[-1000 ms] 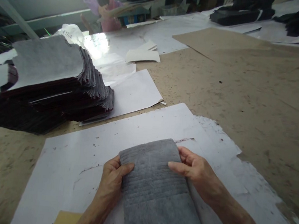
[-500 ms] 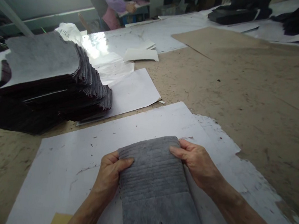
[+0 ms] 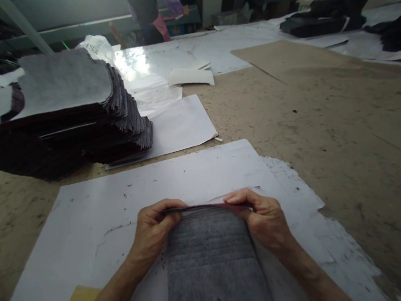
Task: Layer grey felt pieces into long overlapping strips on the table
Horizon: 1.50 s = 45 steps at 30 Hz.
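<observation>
A stack of grey fabric pieces (image 3: 218, 264) lies before me, its far end fanned into narrow steps. My left hand (image 3: 157, 224) pinches the far left corner between thumb and fingers. At the far right corner, my right hand (image 3: 261, 216) grips the same edge, fingers on top and thumb beneath. Between the two hands the far edge is lifted and bent towards me, showing a thin dark red underside. The near end of the stack runs out of the picture. Beneath it is a large white paper sheet (image 3: 95, 225).
At left stands a tall pile of grey and dark fabric pieces (image 3: 69, 83). A white paper sheet (image 3: 185, 121) lies beside it. Brown paper (image 3: 328, 133) covers the table to the right. Dark bundles (image 3: 317, 25) lie at the back. Another person (image 3: 146, 5) stands beyond the table.
The far edge of the fabric stack has been lifted and curled towards me, and its dark red underside now shows. My right fingers have come over the top. The other person's arm has shifted.
</observation>
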Each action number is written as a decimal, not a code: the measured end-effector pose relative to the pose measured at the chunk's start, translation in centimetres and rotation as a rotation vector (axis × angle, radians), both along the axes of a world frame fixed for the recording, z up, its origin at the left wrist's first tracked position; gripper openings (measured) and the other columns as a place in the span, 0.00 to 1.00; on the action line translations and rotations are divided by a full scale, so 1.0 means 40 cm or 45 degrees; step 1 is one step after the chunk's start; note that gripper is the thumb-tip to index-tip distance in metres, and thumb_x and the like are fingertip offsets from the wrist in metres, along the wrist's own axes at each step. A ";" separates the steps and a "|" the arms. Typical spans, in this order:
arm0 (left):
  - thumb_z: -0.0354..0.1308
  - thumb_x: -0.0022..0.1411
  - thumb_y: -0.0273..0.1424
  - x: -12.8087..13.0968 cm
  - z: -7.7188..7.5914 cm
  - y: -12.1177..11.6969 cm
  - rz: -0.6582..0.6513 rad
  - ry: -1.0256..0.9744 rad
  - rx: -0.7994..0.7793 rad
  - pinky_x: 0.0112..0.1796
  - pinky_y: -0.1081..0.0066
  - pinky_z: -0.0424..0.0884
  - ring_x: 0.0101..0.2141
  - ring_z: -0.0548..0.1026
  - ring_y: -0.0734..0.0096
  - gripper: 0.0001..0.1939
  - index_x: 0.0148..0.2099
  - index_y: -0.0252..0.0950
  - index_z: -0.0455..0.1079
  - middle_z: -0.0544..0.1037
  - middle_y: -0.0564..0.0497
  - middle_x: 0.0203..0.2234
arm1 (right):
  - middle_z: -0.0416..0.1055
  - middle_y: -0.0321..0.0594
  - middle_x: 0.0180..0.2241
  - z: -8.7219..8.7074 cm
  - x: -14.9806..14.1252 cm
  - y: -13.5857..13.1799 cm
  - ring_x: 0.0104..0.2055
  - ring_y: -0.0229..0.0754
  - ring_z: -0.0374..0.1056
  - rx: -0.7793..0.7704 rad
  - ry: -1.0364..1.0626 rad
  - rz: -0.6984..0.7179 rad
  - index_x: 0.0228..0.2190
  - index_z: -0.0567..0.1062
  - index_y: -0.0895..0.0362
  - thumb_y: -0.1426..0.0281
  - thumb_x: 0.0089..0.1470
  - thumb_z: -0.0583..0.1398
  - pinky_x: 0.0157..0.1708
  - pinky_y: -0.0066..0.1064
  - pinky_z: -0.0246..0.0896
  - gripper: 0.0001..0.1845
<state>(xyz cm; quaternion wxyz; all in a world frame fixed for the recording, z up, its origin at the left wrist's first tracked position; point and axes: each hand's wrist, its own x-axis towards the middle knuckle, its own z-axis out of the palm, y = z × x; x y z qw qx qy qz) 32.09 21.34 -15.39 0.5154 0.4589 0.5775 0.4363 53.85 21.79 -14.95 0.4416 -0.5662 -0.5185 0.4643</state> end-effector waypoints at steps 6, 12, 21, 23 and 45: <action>0.58 0.46 0.27 -0.007 -0.019 0.020 0.193 0.259 0.015 0.34 0.70 0.68 0.32 0.70 0.70 0.15 0.40 0.36 0.67 0.72 0.52 0.30 | 0.72 0.42 0.40 -0.014 -0.006 0.005 0.37 0.43 0.70 0.211 -0.321 -0.205 0.37 0.72 0.57 0.69 0.45 0.60 0.38 0.36 0.66 0.14; 0.50 0.60 0.35 -0.001 -0.029 -0.064 -0.084 1.031 0.498 0.58 0.54 0.51 0.60 0.52 0.57 0.29 0.62 0.37 0.49 0.54 0.43 0.61 | 0.58 0.54 0.56 -0.010 -0.022 -0.074 0.60 0.51 0.51 0.822 -1.174 0.003 0.55 0.59 0.65 0.63 0.56 0.55 0.56 0.46 0.51 0.29; 0.44 0.64 0.41 -0.010 -0.077 -0.105 -0.588 1.567 0.708 0.57 0.47 0.51 0.61 0.48 0.56 0.34 0.65 0.32 0.37 0.51 0.39 0.61 | 0.55 0.54 0.58 -0.031 -0.056 -0.133 0.61 0.55 0.46 0.786 -1.485 0.346 0.54 0.63 0.66 0.56 0.56 0.52 0.55 0.52 0.51 0.31; 0.41 0.65 0.39 -0.024 -0.066 -0.080 -0.578 1.537 0.705 0.58 0.48 0.47 0.62 0.47 0.60 0.30 0.65 0.35 0.39 0.52 0.43 0.62 | 0.53 0.55 0.58 -0.011 -0.070 -0.127 0.62 0.56 0.44 0.832 -1.445 0.300 0.54 0.62 0.67 0.56 0.56 0.52 0.56 0.53 0.48 0.32; 0.49 0.62 0.40 -0.044 -0.075 0.002 -0.565 1.362 0.848 0.58 0.54 0.50 0.58 0.56 0.59 0.29 0.61 0.32 0.50 0.61 0.40 0.57 | 0.72 0.42 0.40 -0.015 -0.012 0.067 0.44 0.48 0.62 0.528 -1.150 0.359 0.41 0.72 0.59 0.75 0.42 0.64 0.46 0.40 0.60 0.20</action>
